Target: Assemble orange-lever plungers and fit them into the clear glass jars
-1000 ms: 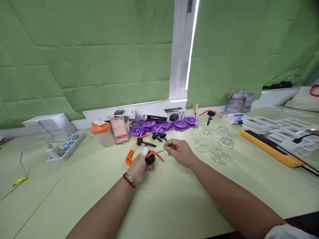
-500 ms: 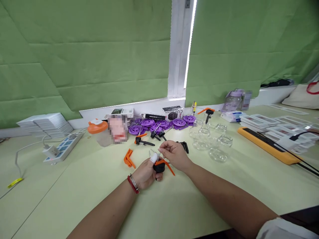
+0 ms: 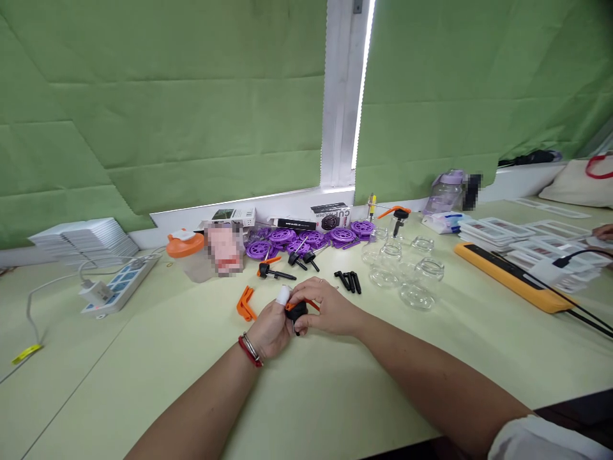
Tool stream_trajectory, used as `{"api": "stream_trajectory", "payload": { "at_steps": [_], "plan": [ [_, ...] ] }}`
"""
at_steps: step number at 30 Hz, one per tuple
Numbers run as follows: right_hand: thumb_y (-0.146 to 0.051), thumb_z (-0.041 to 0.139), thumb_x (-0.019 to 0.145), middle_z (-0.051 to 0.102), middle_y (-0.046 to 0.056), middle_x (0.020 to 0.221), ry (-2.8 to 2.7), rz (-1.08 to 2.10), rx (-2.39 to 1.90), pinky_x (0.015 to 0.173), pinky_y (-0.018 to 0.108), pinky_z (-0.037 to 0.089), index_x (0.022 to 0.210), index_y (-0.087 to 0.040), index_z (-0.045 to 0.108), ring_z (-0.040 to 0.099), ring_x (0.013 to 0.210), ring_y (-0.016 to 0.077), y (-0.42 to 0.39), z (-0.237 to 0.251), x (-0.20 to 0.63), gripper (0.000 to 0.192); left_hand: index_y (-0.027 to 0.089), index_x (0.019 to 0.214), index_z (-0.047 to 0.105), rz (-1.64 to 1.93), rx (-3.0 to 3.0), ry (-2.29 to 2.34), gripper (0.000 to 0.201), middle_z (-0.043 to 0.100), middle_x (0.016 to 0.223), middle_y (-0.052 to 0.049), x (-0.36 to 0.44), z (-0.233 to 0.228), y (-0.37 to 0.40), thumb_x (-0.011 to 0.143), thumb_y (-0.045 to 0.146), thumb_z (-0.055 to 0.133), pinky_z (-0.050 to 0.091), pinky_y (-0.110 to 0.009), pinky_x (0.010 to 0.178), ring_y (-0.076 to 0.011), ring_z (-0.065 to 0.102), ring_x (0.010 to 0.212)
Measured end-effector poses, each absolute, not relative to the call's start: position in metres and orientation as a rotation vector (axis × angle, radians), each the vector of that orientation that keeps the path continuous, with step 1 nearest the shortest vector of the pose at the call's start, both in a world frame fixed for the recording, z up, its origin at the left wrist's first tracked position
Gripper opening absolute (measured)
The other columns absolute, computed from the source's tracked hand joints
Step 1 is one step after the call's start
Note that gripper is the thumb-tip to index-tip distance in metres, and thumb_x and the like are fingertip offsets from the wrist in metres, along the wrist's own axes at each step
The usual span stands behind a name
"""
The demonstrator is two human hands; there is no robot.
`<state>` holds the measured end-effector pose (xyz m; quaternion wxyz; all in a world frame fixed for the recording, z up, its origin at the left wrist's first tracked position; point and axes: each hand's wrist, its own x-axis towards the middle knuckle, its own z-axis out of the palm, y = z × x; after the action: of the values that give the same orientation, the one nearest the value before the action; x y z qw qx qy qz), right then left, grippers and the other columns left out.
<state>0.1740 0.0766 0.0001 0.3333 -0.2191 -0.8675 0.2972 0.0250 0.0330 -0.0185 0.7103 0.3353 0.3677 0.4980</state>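
Note:
A black round cap with an orange lever [image 3: 297, 311] is held low over the table between both my hands. My left hand [image 3: 271, 329], with a white wrap on the thumb, is closed on its left side. From the right, my right hand [image 3: 332, 310] has its fingers curled over the lever and around the cap. A thin metal rod shows below the cap; my fingers hide the rest. Left of my hands lie loose orange levers [image 3: 246, 304]. Beyond them is another black cap with a stem [image 3: 276, 273], and short black tubes [image 3: 353, 282] lie beyond my right hand.
Purple plastic wheels [image 3: 311, 239] are heaped at the back. Several clear glass jars [image 3: 416, 295] stand to the right, near a yellow-orange power strip [image 3: 512, 281]. An orange-lidded cup [image 3: 186, 252] and a white power strip [image 3: 119, 287] are at left. Another person's hand [image 3: 604, 231] shows at far right.
My right hand has come down from the thin metal rod above the cap and closed around the cap and lever. The cap has turned and shifted slightly left. Another person's hand has appeared at far right.

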Motion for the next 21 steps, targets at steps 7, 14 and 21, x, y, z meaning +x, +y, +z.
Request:
{"api": "stream_trajectory", "payload": {
  "at_steps": [7, 14, 21],
  "plan": [
    [-0.023, 0.065, 0.079, 0.058, 0.009, 0.114, -2.542, 0.559, -0.331, 0.096, 0.039, 0.032, 0.102, -0.020, 0.063, 0.051, 0.106, 0.0215, 0.077, 0.008, 0.182, 0.023, 0.016, 0.098, 0.063, 1.039, 0.994, 0.863, 0.048, 0.064, 0.085, -0.006, 0.016, -0.015, 0.031, 0.082, 0.058, 0.047, 0.044, -0.029, 0.069, -0.0184, 0.056, 0.079],
    [-0.004, 0.054, 0.077, 0.061, 0.008, 0.109, -2.590, 0.513, -0.206, 0.093, 0.035, 0.038, 0.096, -0.016, 0.063, 0.053, 0.101, 0.0183, 0.081, 0.003, 0.184, 0.025, 0.023, 0.116, 0.055, 0.798, 1.452, 0.874, 0.047, 0.059, 0.110, -0.006, 0.011, -0.004, 0.028, 0.073, 0.037, 0.069, 0.040, -0.033, 0.090, -0.0212, 0.052, 0.102],
    [-0.013, 0.063, 0.073, 0.064, 0.004, 0.101, -2.534, 0.354, -0.182, 0.094, 0.034, 0.036, 0.093, -0.020, 0.064, 0.055, 0.100, 0.0171, 0.092, 0.000, 0.184, 0.021, 0.018, 0.099, 0.053, 0.641, 1.322, 1.068, 0.039, 0.056, 0.071, 0.001, 0.013, -0.007, 0.027, 0.073, 0.043, 0.067, 0.044, -0.027, 0.056, -0.0118, 0.053, 0.057]
  ]
}}
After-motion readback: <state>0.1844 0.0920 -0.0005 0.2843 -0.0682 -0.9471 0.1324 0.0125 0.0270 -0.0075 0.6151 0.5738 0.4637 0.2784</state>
